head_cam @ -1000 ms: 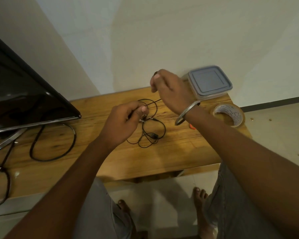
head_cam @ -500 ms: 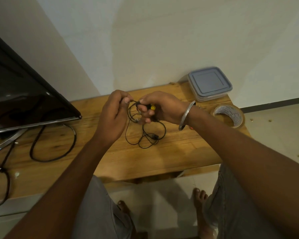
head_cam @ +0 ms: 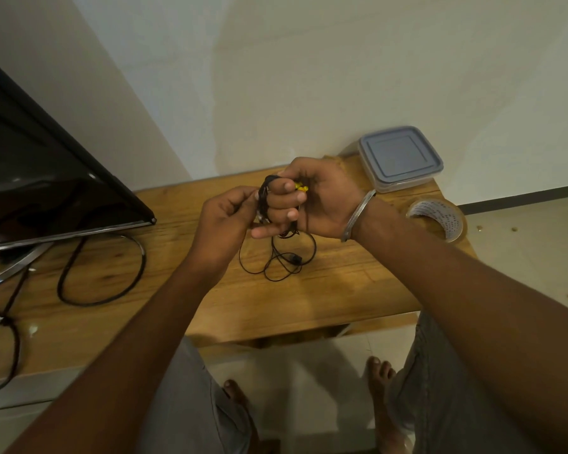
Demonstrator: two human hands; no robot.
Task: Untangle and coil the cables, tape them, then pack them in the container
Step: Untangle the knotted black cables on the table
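Note:
A thin black earphone cable (head_cam: pixel 277 262) is partly wound round the fingers of my right hand (head_cam: pixel 309 201), which grips the coil with a yellow earbud tip showing by the thumb. My left hand (head_cam: pixel 225 221) pinches the cable at the coil's left side. The loose rest of the cable hangs down in loops onto the wooden table (head_cam: pixel 325 296). A clear square container (head_cam: pixel 400 158) with a grey-blue lid stands at the table's back right corner. A roll of clear tape (head_cam: pixel 438 217) lies just in front of it.
A black monitor (head_cam: pixel 46 178) on a metal stand fills the table's left side. A thick black cable (head_cam: pixel 102 273) loops beneath it, and more black cable lies at the far left. The table's front edge runs above my knees and bare feet.
My hands have come together and risen from the table. Several turns of the cable have been wound round my right fingers, leaving less of it loose on the table.

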